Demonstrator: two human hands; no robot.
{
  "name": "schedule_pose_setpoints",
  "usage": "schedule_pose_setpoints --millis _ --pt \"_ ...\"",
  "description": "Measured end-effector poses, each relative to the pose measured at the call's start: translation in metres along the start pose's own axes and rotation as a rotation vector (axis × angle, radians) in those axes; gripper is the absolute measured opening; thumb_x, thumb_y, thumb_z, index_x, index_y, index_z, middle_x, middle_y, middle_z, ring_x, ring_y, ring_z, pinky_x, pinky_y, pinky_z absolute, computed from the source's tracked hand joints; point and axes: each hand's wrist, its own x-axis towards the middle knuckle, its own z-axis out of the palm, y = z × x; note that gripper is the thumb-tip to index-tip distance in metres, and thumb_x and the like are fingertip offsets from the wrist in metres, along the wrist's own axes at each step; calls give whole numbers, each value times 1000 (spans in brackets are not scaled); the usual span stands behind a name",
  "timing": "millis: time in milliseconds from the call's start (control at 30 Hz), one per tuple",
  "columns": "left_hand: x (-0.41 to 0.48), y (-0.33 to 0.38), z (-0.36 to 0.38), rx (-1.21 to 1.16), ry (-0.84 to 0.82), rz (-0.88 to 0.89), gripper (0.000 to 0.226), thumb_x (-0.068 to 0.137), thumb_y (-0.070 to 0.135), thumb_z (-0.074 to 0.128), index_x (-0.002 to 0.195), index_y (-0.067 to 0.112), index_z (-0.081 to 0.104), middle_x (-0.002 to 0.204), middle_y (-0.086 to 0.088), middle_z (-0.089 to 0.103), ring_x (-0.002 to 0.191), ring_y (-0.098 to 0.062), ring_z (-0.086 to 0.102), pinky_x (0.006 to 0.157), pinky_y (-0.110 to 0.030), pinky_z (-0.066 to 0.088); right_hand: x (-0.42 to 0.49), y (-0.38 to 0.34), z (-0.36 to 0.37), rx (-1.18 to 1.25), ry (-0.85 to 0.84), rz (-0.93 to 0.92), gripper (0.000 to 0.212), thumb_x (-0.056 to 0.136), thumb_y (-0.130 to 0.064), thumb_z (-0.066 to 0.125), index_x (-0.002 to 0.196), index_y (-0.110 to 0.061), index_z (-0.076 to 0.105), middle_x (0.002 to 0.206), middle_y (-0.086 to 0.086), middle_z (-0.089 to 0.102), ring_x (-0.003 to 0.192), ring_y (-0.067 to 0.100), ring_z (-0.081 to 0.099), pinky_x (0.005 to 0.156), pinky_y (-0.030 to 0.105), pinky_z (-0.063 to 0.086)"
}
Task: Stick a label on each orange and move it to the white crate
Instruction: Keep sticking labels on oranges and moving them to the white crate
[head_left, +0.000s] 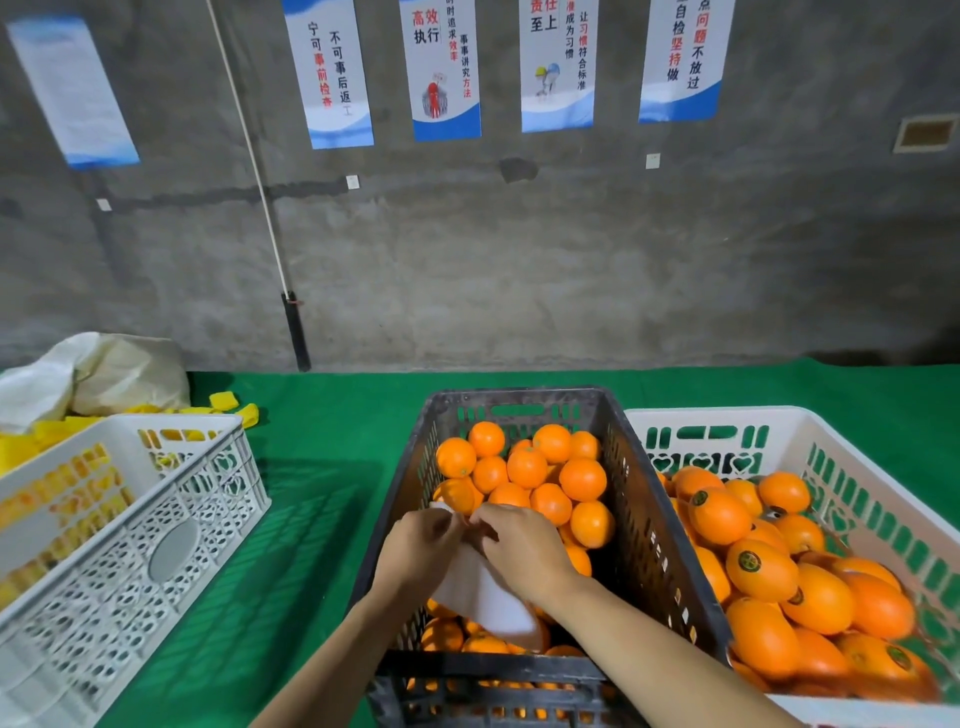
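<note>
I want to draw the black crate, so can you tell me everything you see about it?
The black crate is dark plastic, oblong and open-topped, with slotted, grimy walls. It stands on the green cloth between the left white crate and the right white crate, close against the right one. Oranges with no labels showing are heaped inside. Above them the left hand and right hand pinch a white sheet.

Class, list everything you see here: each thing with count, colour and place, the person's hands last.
black crate: one, black, table centre
unlabelled oranges: many, orange, in black crate
white crate: one, white, right
labelled oranges: many, orange, in white crate
left crate: one, white, left, yellow contents
table cover: one, green, under crates
posters: five, white-blue, wall
white sheet: one, white, above black crate
left hand: one, grips sheet
right hand: one, pinches sheet's top
</note>
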Motion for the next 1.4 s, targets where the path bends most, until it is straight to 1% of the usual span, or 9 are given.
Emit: schedule_pose_setpoints --millis 100,233,367,533,733,900,1033,1233,1400 --pt "0 2 1 101 13 -24 42 99 34 48 62 14 49 54 -3 46 47 -9 37 47 -30 21 0 2 0 83 6 -6 20 98 -26 52 113 -25 65 112 -6 64 99 17 57 75 34 48" --pt "-2 1 0 75 40 -47 40 100 32 46 63 19 51 57 3 55 46 -7 46 43 -25 25 2 8 -3 265 107 59 14 99 -34 54 94 -25 65 95 -10 62 86 8 56 72 30 48" --pt "-3 4 -1 146 38 -9 39 100 33 47 70 8 52 63 -5 56 53 -15 43 50 -32 26 15 28 -12 476 216 327 20 100 -24 55 80 -25 62 80 -7 64 79 12 60 67 28 46" --pt "-3 2 1 253 -17 15 43 98 39 47 63 15 42 60 -3 45 55 -18 40 53 -34 25 33 72 3 426 53 674 35 99 -17 53 65 -17 50 70 4 54 70 23 51 64 32 38" --pt "2 -4 3 305 -50 23 41 98 43 46 65 19 42 59 0 45 57 -19 46 52 -34 28 55 78 22 315 -79 597 26 102 -22 48 77 -23 56 98 5 65 92 24 59 80 36 48" --pt "6 -8 7 458 -63 84 37 101 45 39 84 17 56 77 -4 63 71 -25 61 60 -38 44 62 81 39 233 -65 580 27 101 -25 49 76 -21 59 89 4 66 83 22 59 73 39 50" --pt "7 -6 10 435 -41 101 38 100 45 41 71 21 41 62 -1 48 63 -23 58 55 -39 43 61 80 40 137 -8 538 24 98 -26 56 75 -18 59 84 5 66 82 22 60 69 40 50" --pt "9 -7 10 473 -25 129 34 101 43 41 79 21 52 70 -2 60 64 -21 60 57 -38 47 69 85 39 87 44 570 34 89 -29 70 62 -20 53 69 2 62 71 20 60 59 38 46" --pt "7 -8 11 489 -9 136 35 101 41 40 75 20 51 66 1 55 60 -19 59 53 -35 44 68 95 43 248 59 648 35 81 -40 77 74 -20 50 73 -1 57 74 21 58 66 38 45"
